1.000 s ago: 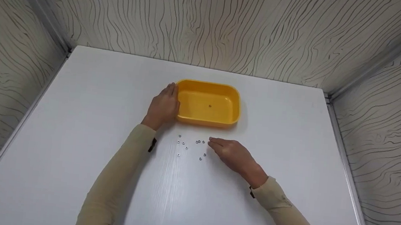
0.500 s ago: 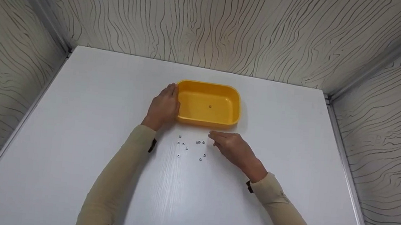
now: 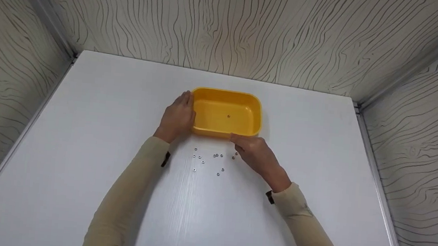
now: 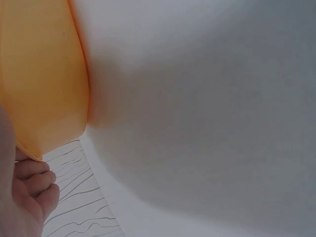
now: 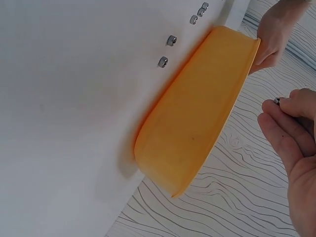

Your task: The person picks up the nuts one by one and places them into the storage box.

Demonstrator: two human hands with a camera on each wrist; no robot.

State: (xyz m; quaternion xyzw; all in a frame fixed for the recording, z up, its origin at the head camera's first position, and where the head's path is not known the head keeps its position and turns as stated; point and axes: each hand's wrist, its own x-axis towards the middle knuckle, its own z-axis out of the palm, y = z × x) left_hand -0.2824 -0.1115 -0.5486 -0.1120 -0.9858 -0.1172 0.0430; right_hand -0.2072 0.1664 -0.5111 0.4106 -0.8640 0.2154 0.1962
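A yellow plastic tub [image 3: 211,119] stands on the white table, with one small nut [image 3: 228,116] on its floor. At its left end my left hand [image 3: 177,117] holds the wall and rim; the left wrist view shows the fingers [image 4: 35,183] bent by the rim. My right hand [image 3: 256,155] is at the tub's near edge, its fingertips overlapping the rim in the head view. Between thumb and fingertip it pinches a metal nut [image 5: 276,101], plain in the right wrist view but hidden from the head view. Several loose nuts [image 3: 216,155] lie in front of the tub.
Two nuts [image 3: 233,157] lie right beside and beneath the right hand. The white table [image 3: 312,147] is bounded at the back and both sides by panels [image 3: 219,28] with a wood-grain print.
My right hand has risen from the table toward the tub's near rim, uncovering two nuts on the table. The left hand and the tub stay in place.
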